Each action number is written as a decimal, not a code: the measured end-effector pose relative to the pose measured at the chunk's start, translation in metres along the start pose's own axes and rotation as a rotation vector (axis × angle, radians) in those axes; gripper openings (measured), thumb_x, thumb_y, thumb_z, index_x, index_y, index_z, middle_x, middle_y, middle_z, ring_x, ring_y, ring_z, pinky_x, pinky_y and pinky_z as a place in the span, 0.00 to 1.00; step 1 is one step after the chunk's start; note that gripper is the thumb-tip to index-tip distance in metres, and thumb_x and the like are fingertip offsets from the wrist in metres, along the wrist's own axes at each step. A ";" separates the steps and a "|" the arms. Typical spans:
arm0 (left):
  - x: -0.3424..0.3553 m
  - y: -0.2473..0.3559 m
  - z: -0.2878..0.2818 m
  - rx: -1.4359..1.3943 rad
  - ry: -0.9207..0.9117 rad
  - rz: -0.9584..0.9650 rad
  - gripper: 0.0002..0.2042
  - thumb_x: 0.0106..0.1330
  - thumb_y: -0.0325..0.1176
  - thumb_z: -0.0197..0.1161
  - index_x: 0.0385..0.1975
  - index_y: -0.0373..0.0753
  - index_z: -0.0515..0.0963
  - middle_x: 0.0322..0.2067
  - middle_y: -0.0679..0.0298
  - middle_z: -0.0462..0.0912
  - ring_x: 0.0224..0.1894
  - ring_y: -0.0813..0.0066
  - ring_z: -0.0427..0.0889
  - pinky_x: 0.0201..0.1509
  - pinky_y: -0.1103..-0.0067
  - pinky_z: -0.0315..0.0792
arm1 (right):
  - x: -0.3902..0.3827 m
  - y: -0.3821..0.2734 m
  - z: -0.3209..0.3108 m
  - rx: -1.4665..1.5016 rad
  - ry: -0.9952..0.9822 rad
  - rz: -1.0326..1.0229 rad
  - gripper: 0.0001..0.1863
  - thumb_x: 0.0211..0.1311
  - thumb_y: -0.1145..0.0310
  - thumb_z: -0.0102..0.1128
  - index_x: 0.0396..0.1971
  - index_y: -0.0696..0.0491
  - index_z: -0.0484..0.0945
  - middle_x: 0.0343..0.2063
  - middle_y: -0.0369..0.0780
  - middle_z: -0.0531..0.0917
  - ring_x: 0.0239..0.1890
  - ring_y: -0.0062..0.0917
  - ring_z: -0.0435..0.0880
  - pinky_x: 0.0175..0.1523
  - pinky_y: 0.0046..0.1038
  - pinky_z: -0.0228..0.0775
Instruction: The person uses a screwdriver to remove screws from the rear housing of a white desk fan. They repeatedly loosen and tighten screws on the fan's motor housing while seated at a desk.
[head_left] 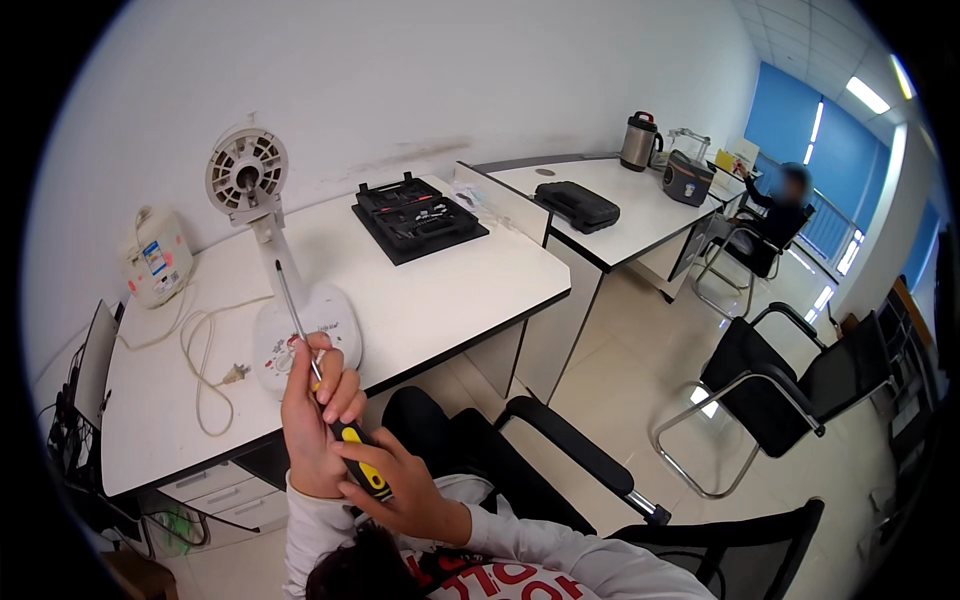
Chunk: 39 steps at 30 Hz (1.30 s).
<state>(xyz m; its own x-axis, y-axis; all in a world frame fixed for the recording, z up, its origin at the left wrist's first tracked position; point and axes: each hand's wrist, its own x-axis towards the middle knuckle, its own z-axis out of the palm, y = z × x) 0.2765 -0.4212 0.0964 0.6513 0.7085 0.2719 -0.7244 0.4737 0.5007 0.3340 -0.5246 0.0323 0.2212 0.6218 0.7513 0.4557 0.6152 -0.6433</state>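
My left hand (312,420) is closed round the metal shaft of a long screwdriver (365,460), its thumb on a small red piece I cannot make out. My right hand (415,495) grips the yellow and black handle below it. The shaft slants upward, its tip in front of the post of a white desk fan (247,172), whose round motor housing shows with no blades on it; whether they touch I cannot tell. The fan's base is on the white desk (450,310). Its cable and plug (232,375) lie beside it on the left.
An open black tool case (415,225) lies behind, a white jug (155,260) at left. The adjoining desk holds a closed case (577,205), steel appliance (640,140) and dark box (686,178). Black chairs (760,390) stand right; a person (775,215) sits beyond. A laptop (95,370) is far left.
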 end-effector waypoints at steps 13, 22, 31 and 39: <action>0.021 0.007 -0.008 -0.096 -0.005 -0.037 0.11 0.75 0.39 0.42 0.38 0.39 0.69 0.14 0.73 0.57 0.12 0.87 0.55 0.14 0.89 0.58 | 0.034 0.022 0.010 -0.065 0.105 -0.136 0.23 0.48 0.72 0.68 0.46 0.57 0.74 0.42 0.45 0.80 0.42 0.43 0.81 0.49 0.33 0.74; 0.021 0.015 0.003 -0.079 0.059 -0.067 0.10 0.73 0.41 0.48 0.37 0.42 0.69 0.15 0.74 0.57 0.15 0.87 0.56 0.17 0.87 0.55 | 0.042 0.024 0.018 -0.029 0.175 -0.192 0.22 0.52 0.66 0.68 0.46 0.58 0.73 0.38 0.45 0.80 0.38 0.33 0.82 0.44 0.29 0.73; 0.044 0.047 0.003 -0.101 -0.066 -0.012 0.11 0.75 0.39 0.42 0.37 0.39 0.68 0.17 0.73 0.58 0.15 0.85 0.55 0.19 0.86 0.57 | 0.074 0.014 0.035 0.055 0.137 -0.144 0.21 0.51 0.74 0.67 0.46 0.60 0.72 0.41 0.45 0.79 0.41 0.32 0.80 0.49 0.28 0.70; 0.070 0.053 0.013 -0.163 -0.154 -0.094 0.10 0.74 0.36 0.42 0.37 0.37 0.67 0.18 0.72 0.59 0.17 0.84 0.56 0.21 0.86 0.58 | 0.099 0.016 0.035 0.097 0.238 -0.178 0.20 0.52 0.76 0.64 0.46 0.60 0.72 0.41 0.45 0.79 0.43 0.32 0.80 0.50 0.27 0.70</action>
<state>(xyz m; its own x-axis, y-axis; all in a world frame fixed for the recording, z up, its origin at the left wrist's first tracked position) 0.2862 -0.3532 0.1526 0.7350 0.5754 0.3587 -0.6780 0.6204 0.3942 0.3332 -0.4365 0.0915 0.3467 0.3764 0.8591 0.4235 0.7545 -0.5014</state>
